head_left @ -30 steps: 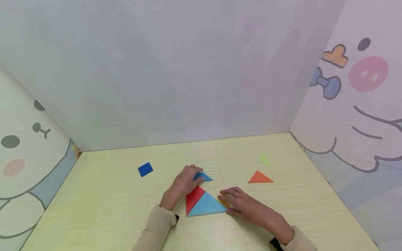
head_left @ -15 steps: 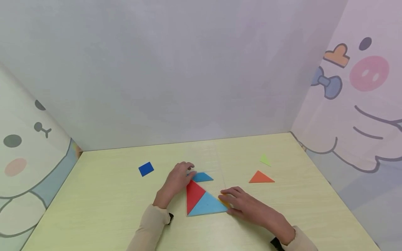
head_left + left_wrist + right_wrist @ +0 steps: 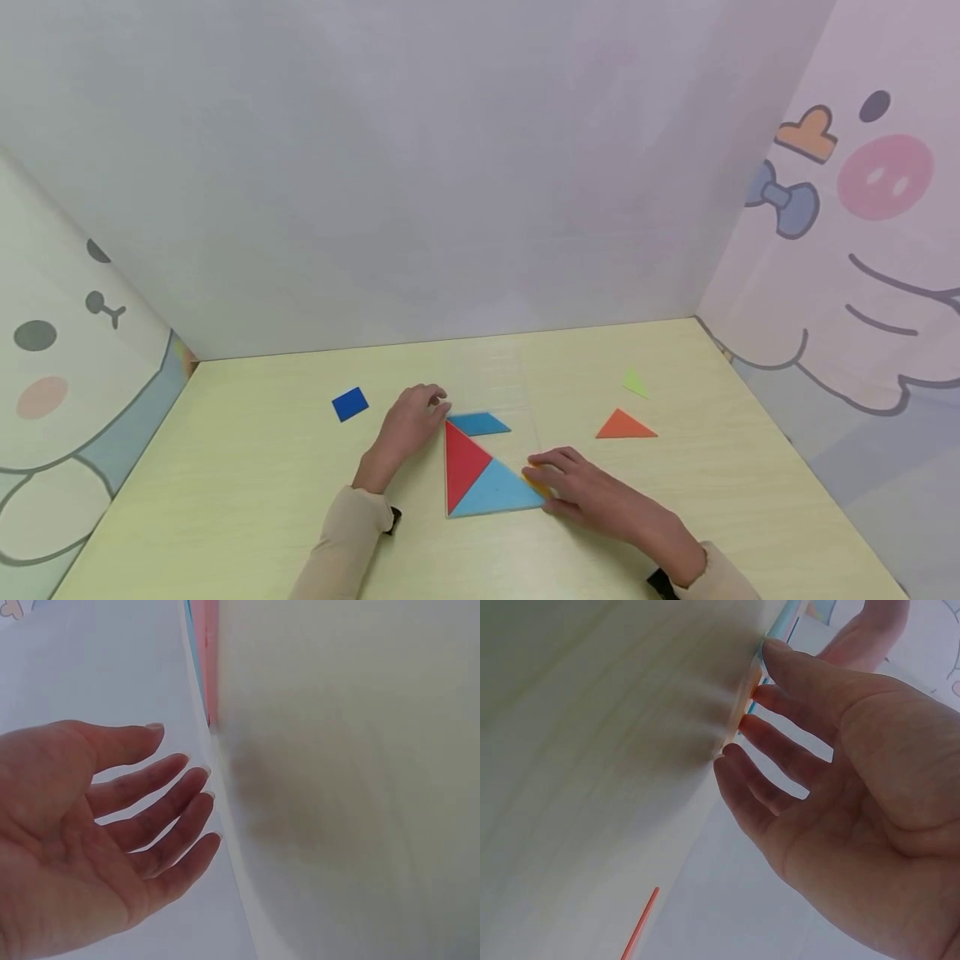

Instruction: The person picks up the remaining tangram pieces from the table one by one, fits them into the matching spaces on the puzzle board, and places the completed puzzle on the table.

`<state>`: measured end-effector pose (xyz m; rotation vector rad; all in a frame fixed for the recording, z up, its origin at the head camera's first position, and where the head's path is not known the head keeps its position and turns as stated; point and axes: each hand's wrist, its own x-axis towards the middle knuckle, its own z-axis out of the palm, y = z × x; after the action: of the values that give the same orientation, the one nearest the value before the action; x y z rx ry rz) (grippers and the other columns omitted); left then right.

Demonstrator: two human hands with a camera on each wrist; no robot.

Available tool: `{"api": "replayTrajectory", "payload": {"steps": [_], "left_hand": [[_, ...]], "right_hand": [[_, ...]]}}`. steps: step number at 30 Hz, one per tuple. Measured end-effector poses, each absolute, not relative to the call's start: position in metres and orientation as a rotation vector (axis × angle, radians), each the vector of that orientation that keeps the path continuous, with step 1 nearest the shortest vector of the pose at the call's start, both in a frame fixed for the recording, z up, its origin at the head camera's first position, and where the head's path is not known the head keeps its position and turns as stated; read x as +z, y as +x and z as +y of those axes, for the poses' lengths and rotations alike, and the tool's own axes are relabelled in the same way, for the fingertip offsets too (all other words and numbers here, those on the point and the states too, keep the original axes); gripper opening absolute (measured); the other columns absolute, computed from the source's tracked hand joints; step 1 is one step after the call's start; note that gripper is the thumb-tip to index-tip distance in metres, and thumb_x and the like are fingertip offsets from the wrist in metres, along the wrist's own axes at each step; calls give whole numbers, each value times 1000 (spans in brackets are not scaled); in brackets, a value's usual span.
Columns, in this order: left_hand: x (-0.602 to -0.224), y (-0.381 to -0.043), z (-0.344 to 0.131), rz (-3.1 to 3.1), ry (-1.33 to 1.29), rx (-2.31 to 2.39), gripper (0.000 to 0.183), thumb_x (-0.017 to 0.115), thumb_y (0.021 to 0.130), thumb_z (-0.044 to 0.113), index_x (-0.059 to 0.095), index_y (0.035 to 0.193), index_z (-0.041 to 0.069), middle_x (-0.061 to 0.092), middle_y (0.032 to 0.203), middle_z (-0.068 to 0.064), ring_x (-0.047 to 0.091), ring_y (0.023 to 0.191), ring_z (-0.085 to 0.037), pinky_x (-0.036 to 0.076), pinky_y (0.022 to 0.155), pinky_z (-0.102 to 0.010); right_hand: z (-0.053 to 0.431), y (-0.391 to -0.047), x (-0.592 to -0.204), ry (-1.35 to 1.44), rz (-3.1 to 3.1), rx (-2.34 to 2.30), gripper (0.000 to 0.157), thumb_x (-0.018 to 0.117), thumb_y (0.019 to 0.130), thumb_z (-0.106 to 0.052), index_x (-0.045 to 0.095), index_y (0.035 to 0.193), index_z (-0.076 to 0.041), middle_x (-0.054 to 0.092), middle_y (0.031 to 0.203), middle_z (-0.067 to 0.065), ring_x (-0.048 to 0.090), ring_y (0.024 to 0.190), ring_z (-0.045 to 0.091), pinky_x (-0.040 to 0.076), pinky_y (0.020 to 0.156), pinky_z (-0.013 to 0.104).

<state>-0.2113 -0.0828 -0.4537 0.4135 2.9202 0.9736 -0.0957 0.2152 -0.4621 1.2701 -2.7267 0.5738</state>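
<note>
A red triangle (image 3: 465, 467) and a light blue triangle (image 3: 497, 493) lie side by side, their edges together. Behind them is a medium-blue parallelogram (image 3: 478, 423), one end close to the red triangle's top corner. My left hand (image 3: 405, 425) is just left of that corner, fingers loosely bent around nothing; its palm shows in the left wrist view. My right hand (image 3: 588, 492) touches a yellow-orange piece (image 3: 534, 485) at the light blue triangle's right side. The fingers cover most of this piece, so its outline is hidden. The thumb is by the light blue corner.
A dark blue four-sided piece (image 3: 350, 404) lies at the left. An orange triangle (image 3: 626, 424) and a small lime green triangle (image 3: 636, 383) lie at the right. A pale wall (image 3: 450, 208) closes off the table's back edge, with cartoon-printed panels on both sides.
My left hand has let go of the medium-blue parallelogram and moved left, uncovering it and the red triangle's top corner. My right hand has stayed in place.
</note>
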Motion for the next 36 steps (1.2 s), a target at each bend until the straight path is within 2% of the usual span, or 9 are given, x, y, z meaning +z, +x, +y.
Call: {"api": "replayTrajectory", "payload": {"steps": [10,20,36], "left_hand": [[-455,-219,-99,2957,309,953,27,71,98,18,70,121,4,68,109,-12,61,103,-28,54,89,-44],[-453,-229,-119,2958,325,990,25,70,99,16,70,117,0,69,105,-14,63,100,-31,54,88,-48],[-458,-238,-141,2941,299,977,25,69,99,14,69,117,-3,67,110,-17,63,103,-34,52,90,-51]], "right_hand": [[214,-96,-462,1269,-2723,584,46,74,95,-9,61,138,-5,57,139,12,51,125,30,54,95,34],[214,-97,-461,1284,-2706,595,45,74,94,-8,61,136,-3,58,137,14,53,122,31,54,94,34],[213,-96,-460,1280,-2697,592,46,76,93,-8,62,136,-3,58,136,14,53,122,31,55,93,35]]}}
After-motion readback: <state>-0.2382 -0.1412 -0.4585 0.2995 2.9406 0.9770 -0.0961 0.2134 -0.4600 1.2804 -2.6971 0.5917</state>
